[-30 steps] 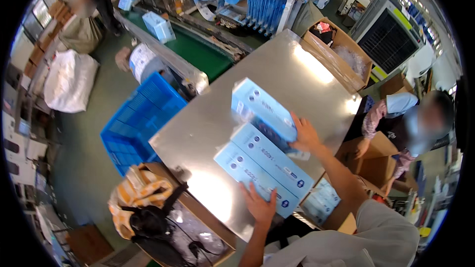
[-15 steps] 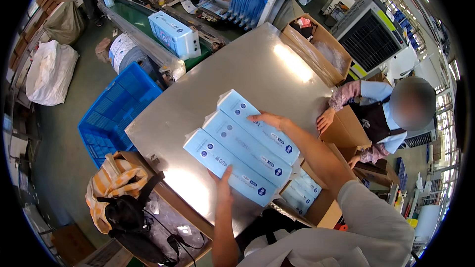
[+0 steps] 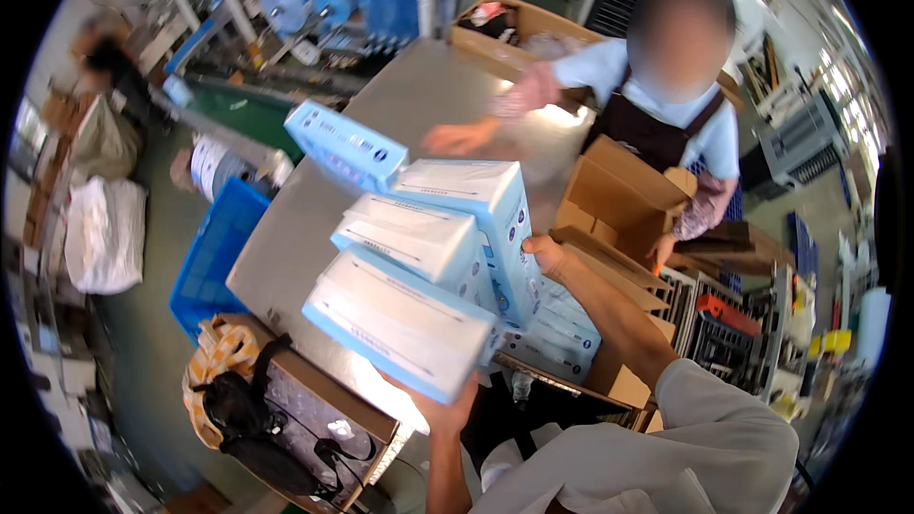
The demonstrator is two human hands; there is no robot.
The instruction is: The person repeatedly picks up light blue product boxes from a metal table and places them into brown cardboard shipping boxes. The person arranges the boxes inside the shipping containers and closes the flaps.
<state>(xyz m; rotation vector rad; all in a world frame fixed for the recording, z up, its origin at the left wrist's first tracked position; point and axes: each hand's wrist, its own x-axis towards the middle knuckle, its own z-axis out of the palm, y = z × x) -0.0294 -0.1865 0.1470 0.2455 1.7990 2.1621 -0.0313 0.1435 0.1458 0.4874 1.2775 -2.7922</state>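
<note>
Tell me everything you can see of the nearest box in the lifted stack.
The nearest box is a long rectangular carton, white on its broad face with light blue edges and small dark print. It looks like thin glossy card, closed and undamaged. It is lifted off the steel table, tilted, with the left hand under its near end and a second box against it.

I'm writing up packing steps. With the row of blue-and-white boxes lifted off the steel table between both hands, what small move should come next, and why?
Probably swing the row of boxes right and lower it toward the open carton. The left hand and right hand only press on its two ends, so it is best set down soon. The carton beside the table already shows similar boxes inside.
</note>
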